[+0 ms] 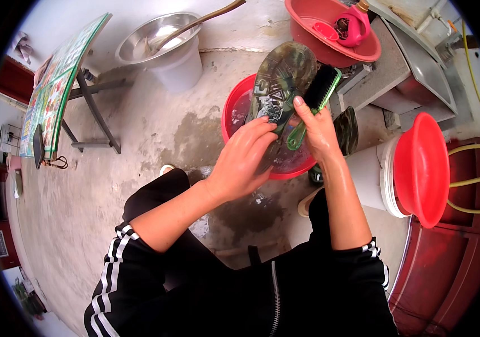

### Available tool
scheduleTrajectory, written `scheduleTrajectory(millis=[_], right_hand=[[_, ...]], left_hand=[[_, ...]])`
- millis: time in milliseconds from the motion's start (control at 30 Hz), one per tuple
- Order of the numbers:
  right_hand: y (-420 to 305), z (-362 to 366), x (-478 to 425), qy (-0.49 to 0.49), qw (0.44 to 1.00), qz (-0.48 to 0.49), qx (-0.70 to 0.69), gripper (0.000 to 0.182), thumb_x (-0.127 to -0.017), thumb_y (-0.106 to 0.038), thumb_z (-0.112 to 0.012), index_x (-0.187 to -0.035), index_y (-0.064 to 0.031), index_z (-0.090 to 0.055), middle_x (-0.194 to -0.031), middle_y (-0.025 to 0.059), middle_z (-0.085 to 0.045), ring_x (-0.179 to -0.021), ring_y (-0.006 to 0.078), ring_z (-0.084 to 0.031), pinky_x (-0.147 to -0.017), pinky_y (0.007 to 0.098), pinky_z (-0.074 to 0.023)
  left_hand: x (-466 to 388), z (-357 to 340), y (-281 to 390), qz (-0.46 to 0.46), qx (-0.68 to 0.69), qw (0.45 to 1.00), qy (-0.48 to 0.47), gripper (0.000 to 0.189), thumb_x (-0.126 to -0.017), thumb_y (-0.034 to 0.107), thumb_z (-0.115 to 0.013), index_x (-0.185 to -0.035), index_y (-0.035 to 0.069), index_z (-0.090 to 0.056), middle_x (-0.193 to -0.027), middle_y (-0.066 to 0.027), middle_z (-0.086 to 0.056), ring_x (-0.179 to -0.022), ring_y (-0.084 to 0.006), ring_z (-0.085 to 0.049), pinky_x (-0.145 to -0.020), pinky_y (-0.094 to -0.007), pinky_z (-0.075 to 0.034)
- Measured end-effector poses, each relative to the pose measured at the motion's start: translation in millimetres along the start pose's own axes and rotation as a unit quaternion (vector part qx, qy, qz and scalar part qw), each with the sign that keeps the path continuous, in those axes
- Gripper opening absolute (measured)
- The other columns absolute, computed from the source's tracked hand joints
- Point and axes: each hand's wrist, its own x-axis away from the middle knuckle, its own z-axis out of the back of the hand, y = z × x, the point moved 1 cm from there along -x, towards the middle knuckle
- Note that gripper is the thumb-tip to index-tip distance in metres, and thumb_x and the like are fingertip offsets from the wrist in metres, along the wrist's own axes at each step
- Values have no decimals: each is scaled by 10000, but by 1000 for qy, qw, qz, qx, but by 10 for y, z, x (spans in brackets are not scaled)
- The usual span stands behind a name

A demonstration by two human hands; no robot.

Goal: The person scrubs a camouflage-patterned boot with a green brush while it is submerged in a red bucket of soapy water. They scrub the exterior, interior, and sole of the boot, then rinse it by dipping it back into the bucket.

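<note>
Over a red plastic basin (pixel 294 170) of water, my left hand (pixel 244 158) grips a wet camouflage-patterned slipper (pixel 284 67) near its lower end, fingers on its surface. My right hand (pixel 318 126) holds a scrub brush (pixel 325 88) with a green plastic body and black bristles; its green handle end points down below the thumb. The right thumb lies close to the slipper's strap, and whether it also presses on the slipper I cannot tell. Another camouflage slipper (pixel 346 128) stands beyond my right wrist, beside the basin.
A steel bowl (pixel 128 46) with a wooden-handled tool sits on a white bucket (pixel 176 71). A salmon basin (pixel 299 31) holds a pink detergent bottle (pixel 355 27). At right, a red basin (pixel 423 168) rests against a white bucket (pixel 366 172). A folding table (pixel 65 80) stands left.
</note>
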Motion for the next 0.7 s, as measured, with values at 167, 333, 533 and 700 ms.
scheduleTrajectory(millis=[167, 333, 533, 700], right_hand=[[21, -64, -61, -52, 998, -4, -18, 342, -903, -304, -619, -1068, -6, -587, -1014, 51, -616, -924, 149, -597, -833, 356, -512], [107, -4, -182, -77, 997, -27, 10, 316, -915, -247, -598, -1093, 11, -564, -1043, 88, -619, -972, 183, -606, -818, 347, -539], [163, 21, -855, -91, 980, -175, 30, 311, -928, -173, -553, -1124, 67, -526, -1078, 220, -621, -877, 290, -664, -705, 374, -579], [-258, -268, -1123, -142, 984, -101, -41, 334, -941, -231, -531, -1152, 28, -524, -1061, 186, -647, -890, 215, -668, -730, 330, -569]], left_hand=[[66, 63, -32, 40, 30, 999, 12, 600, -589, 14, -733, -1134, 16, -481, -1248, -168, -475, -1224, -389, -423, -1006, -457, -372], [79, 112, -128, 88, 59, 994, 39, 601, -591, 15, -737, -1132, 31, -478, -1254, -169, -467, -1240, -384, -401, -1020, -456, -352], [138, 71, -347, 176, 64, 978, 92, 598, -611, 38, -741, -1137, 29, -459, -1258, -174, -454, -1215, -366, -408, -1015, -421, -348], [268, 66, -520, 237, 61, 960, 134, 599, -624, 69, -747, -1140, 23, -446, -1239, -172, -448, -1172, -354, -430, -1003, -394, -358]])
